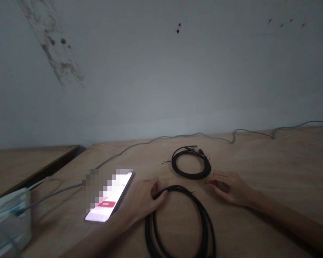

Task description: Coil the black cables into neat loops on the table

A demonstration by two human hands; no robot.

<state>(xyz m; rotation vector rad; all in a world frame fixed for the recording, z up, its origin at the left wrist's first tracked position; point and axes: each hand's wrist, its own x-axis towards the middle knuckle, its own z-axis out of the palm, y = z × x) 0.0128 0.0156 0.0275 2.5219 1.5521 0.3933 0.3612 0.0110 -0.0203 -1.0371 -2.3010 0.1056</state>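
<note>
Big black cable coil (206,229) lies nearest me, my left hand (142,200) curled closed onto its top edge; my right hand (227,188) sits half-open and empty just beside a smaller coil (191,176); both coils rest on a wooden tabletop (285,165) below a stained grey wall (161,71).

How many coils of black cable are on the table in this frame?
2: the farther coil lies beyond the right hand; the nearer coil is held by the left hand.
</note>
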